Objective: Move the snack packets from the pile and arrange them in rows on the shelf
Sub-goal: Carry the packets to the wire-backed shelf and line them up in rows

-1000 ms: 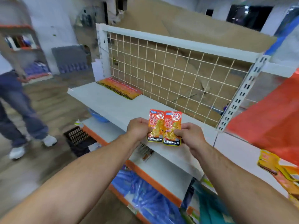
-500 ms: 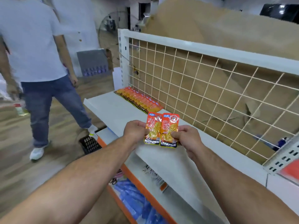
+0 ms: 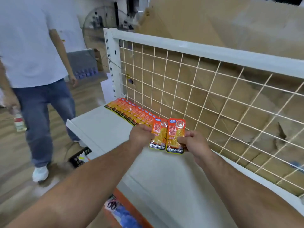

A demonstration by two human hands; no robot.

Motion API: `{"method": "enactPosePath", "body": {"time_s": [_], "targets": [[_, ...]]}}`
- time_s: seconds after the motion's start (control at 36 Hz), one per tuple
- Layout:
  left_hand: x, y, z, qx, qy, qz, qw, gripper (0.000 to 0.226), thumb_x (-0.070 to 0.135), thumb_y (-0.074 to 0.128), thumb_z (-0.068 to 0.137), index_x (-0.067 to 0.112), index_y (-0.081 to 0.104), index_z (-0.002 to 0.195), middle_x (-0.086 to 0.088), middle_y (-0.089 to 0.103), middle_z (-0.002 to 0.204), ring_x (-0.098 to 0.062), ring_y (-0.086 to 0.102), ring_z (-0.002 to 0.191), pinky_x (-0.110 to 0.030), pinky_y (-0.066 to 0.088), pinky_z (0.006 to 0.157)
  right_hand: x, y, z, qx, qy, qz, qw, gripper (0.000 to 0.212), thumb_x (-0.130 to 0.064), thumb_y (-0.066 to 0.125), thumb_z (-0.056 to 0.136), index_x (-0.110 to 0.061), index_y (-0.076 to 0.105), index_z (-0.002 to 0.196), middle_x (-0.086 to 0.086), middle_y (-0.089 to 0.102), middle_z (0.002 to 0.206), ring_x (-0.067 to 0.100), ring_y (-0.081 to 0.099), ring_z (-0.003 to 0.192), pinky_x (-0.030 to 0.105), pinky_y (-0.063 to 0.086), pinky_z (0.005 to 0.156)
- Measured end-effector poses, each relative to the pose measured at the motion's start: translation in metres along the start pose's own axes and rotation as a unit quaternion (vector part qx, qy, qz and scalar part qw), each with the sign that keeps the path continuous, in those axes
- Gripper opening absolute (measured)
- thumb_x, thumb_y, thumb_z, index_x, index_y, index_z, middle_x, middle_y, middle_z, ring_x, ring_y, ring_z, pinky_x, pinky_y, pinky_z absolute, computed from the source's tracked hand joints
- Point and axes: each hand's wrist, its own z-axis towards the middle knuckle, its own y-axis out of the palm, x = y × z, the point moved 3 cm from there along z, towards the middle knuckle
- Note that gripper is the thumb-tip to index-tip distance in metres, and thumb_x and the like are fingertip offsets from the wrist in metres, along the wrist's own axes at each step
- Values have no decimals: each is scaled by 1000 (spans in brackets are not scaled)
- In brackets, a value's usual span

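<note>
Here the placing step is in hand: the left hand (image 3: 140, 137) pinches one glossy orange-and-yellow snack packet (image 3: 158, 135) by its left edge, fingers curled behind it. The right hand (image 3: 194, 143) pinches a second matching packet (image 3: 175, 137) by its right edge in the same way. The two packets are held upright and side by side, edges touching or slightly overlapped, in the air above the flat white metal shelf (image 3: 102, 127). They hang just at the near end of the overlapping row of orange packets (image 3: 131, 113) that already lies along the cream wire grid back panel (image 3: 213, 96).

The pile itself is not in view. The row covers only the far left part of the shelf, so the task looks to be in its early part.

The next move likely calls for lowering the pair flat against the last packet in the row, keeping the same overlap and line along the grid, then letting go with both hands. The slick wrappers may slide and skew when released.

A person in a white T-shirt and blue jeans (image 3: 32, 55) stands on the floor to the left, well apart from the shelf.
</note>
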Motion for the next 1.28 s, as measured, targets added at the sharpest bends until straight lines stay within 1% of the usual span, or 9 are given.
{"method": "enactPosePath", "body": {"time_s": [0.14,0.28,0.39,0.44,0.47,0.56,0.97,1.14,1.28], "targets": [[3,10,46,-36,18,46,998,20,2,79,76,15,64,81,-4,67,86,-11,56,61,-12,41,44,-4,7,18,57,17,2,998,29,4,73,82,-13,54,67,15,65,75,26,60,71,39,47,70],[8,15,85,-116,35,166,979,23,7,68,87,1,68,109,-13,69,113,-29,66,104,-22,49,68,-1,21,26,132,41,20,990,31,5,74,81,-14,53,68,10,65,70,23,59,64,31,46,62],[17,18,113,-162,88,256,949,28,12,60,93,1,67,118,-14,69,116,-23,67,89,-15,47,52,-3,32,29,184,55,65,979,30,5,72,82,-14,52,73,8,68,75,18,62,60,22,46,49],[20,21,125,-156,127,306,931,29,20,60,93,10,70,118,-7,66,124,-20,65,103,-18,54,75,-3,37,29,204,57,78,974,31,6,72,82,-15,51,73,8,68,77,18,63,62,22,46,49],[20,21,127,-148,147,330,921,26,22,62,90,11,72,112,-5,67,123,-21,64,108,-24,54,83,-1,40,27,214,60,82,972,33,7,71,82,-15,50,72,8,69,77,18,64,62,22,47,50],[22,23,133,-156,181,388,890,11,20,65,79,10,66,82,-11,72,101,-28,68,96,-31,50,68,3,49,21,244,72,90,963,37,9,71,81,-17,48,67,6,69,74,21,66,65,23,46,52],[25,32,142,-191,266,443,835,24,16,67,79,8,66,102,-13,70,105,-32,67,99,-30,46,67,5,53,17,273,86,95,953,24,4,72,81,-12,55,76,7,72,74,15,67,54,27,51,55],[27,28,137,-189,281,465,818,23,18,66,81,10,65,103,-11,70,103,-31,67,96,-32,48,67,10,55,17,269,111,67,954,21,2,75,80,-12,59,77,8,74,78,23,69,66,31,54,61],[28,20,133,-162,345,440,813,23,33,58,90,14,60,103,-10,67,108,-31,64,99,-34,45,68,10,60,26,249,135,30,959,18,-4,77,79,-12,61,80,7,68,69,17,59,51,20,38,42]]}}
